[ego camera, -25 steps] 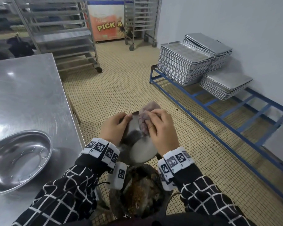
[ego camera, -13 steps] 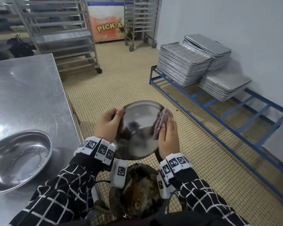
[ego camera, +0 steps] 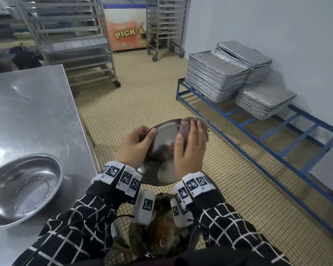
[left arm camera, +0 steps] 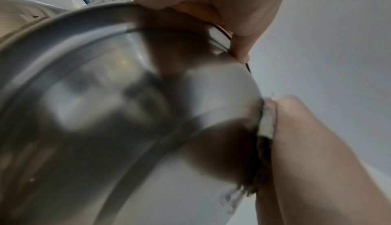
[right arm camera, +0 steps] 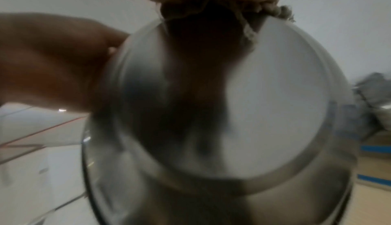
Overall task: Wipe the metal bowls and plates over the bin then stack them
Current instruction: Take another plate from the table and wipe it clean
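Note:
I hold a round metal bowl (ego camera: 164, 141) tilted over the bin (ego camera: 161, 233). My left hand (ego camera: 136, 144) grips the bowl's left rim, thumb inside and fingers behind. My right hand (ego camera: 190, 148) presses a grey-purple cloth (ego camera: 186, 125) flat against the inner wall at the upper right rim. In the left wrist view the bowl (left arm camera: 127, 119) fills the picture, its rim pinched between thumb and fingers (left arm camera: 237, 32). The right wrist view shows the bowl (right arm camera: 243, 111) from below, with the cloth (right arm camera: 211, 12) at its top edge. A second metal bowl (ego camera: 21, 187) lies on the steel table.
The steel table (ego camera: 27, 112) stands to my left. The bin holds brown food scraps. Stacked baking trays (ego camera: 215, 77) sit on a blue frame (ego camera: 258, 135) along the right wall. Wheeled racks (ego camera: 69, 41) stand at the back on the tiled floor.
My right hand has slid the cloth from the bowl's right side up to its upper rim. The bowl has turned a little in my left hand's grip.

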